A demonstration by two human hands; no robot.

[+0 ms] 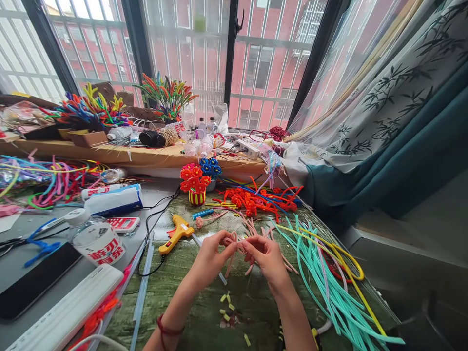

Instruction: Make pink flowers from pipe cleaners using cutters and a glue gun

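Observation:
Near the middle of the green table, my left hand [216, 253] and my right hand [263, 256] are close together, fingertips pinching a looped pink pipe cleaner [234, 239]. Its tail hangs down between the hands. More pink pipe cleaners [288, 263] lie behind and beside my right hand. Left of my left hand is a yellow glue gun [178, 234]. Small yellow-green pieces [227, 312] are scattered on the table below my hands. My fingers partly hide the pink loops.
Turquoise pipe cleaners [321, 282] spread along the right side. Behind are red pipe cleaners [252, 200] and a striped pot with red flowers [197, 196]. To the left are a plastic bottle [97, 239], a black phone [38, 280] and a white power strip [66, 312]. Glue sticks [144, 287] lie nearby.

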